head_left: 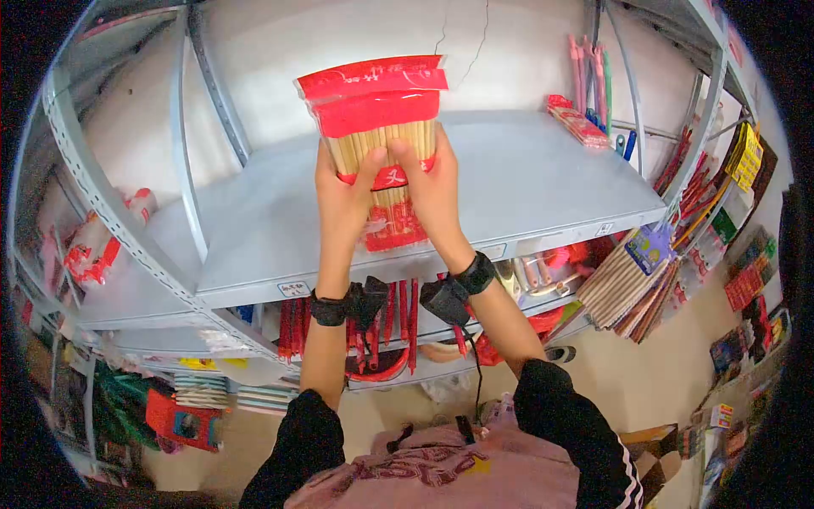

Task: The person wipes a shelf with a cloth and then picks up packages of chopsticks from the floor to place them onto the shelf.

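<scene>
A red and clear plastic pack of wooden chopsticks (377, 114) is held up in front of me, above the grey shelf. My left hand (343, 193) is closed around its left side and my right hand (432, 188) around its right side. Both thumbs press on the near face and almost meet in the middle. White print shows on the red top band. The pale sticks run lengthwise through the clear part, and the pack's lower red end hangs between my wrists. The other fingers are hidden behind the pack.
On the grey metal shelf (526, 182), a red packet (578, 121) lies at the back right. Red-wrapped packages (93, 246) sit on the left shelf. A metal upright (127, 199) stands left. Bundled sticks (623, 284) hang at the right corner, and red-handled goods (394, 327) fill the shelf below.
</scene>
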A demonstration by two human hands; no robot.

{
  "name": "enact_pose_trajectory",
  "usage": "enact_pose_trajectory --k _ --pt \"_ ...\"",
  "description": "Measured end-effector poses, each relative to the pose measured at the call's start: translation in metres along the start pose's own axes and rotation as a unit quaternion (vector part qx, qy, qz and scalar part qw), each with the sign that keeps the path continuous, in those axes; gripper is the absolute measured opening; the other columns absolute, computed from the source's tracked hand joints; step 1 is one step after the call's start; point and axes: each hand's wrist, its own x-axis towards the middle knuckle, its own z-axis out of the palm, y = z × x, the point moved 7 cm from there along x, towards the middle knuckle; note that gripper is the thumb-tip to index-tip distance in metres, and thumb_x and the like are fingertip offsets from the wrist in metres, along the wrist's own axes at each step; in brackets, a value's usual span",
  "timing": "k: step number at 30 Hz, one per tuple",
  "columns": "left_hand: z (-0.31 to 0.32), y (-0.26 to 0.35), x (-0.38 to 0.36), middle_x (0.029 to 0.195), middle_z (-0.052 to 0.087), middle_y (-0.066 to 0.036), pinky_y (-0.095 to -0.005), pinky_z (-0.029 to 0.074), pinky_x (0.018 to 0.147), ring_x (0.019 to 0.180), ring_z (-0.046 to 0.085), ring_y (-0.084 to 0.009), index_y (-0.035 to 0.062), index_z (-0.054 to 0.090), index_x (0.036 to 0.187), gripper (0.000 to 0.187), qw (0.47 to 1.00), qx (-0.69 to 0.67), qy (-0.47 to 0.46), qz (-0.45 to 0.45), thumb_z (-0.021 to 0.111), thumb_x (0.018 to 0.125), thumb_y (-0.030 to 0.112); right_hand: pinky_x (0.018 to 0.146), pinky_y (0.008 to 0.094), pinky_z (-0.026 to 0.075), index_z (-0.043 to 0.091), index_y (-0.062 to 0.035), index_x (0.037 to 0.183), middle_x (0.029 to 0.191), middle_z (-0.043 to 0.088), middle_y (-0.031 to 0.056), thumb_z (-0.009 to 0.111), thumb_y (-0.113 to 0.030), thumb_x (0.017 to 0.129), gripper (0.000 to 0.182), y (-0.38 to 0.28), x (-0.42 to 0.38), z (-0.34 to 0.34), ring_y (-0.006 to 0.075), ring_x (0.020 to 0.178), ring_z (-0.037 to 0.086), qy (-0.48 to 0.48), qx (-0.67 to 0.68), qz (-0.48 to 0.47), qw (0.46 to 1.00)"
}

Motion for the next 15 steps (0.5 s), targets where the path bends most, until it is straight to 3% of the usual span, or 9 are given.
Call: enact_pose_trajectory --k 5,8,10,15 --pt "0.0 -0.029 -0.002 0.101 0.059 -0.012 -0.0299 0.043 0.081 0.09 0.055 -0.0158 -0.0022 0.048 0.109 0.039 0.998 -0.008 0.01 -0.063 0.063 0.081 0.019 0.062 0.0318 0.046 0.048 -0.0002 0.093 0.079 0.062 0.0157 0.062 -0.037 0.08 0.042 0.007 0.005 0.0 0.0206 0.073 0.062 0.0 -0.009 0.008 1.0" --pt "-0.002 -0.029 -0.01 0.1 0.059 -0.012 -0.0294 0.044 0.08 0.09 0.055 -0.0153 -0.0022 0.048 0.11 0.04 0.998 -0.005 0.01 -0.065 0.063 0.081 0.02 0.06 0.0339 0.046 0.048 -0.0009 0.093 0.077 0.062 0.0163 0.061 -0.042 0.079 0.045 0.01 0.003 0.004 0.0254 0.071 0.062 -0.009 -0.015 0.023 1.0" --pt "0.001 -0.031 -0.016 0.1 0.058 -0.011 -0.0288 0.044 0.079 0.09 0.055 -0.0148 -0.0019 0.048 0.11 0.04 0.998 0.002 0.014 -0.059 0.063 0.081 0.021 0.059 0.0354 0.045 0.049 -0.0017 0.093 0.076 0.061 0.0166 0.059 -0.045 0.079 0.046 0.008 -0.001 0.002 0.0306 0.07 0.061 0.039 -0.101 0.061 0.992" --pt "-0.001 -0.039 -0.018 0.099 0.058 -0.01 -0.0265 0.045 0.077 0.089 0.055 -0.013 -0.001 0.048 0.111 0.04 0.997 0.039 -0.002 -0.074 0.062 0.082 0.023 0.059 0.0365 0.045 0.048 -0.0029 0.096 0.075 0.06 0.0162 0.058 -0.045 0.08 0.046 0.015 -0.001 0.004 0.0323 0.069 0.06 0.038 -0.068 0.053 0.996"
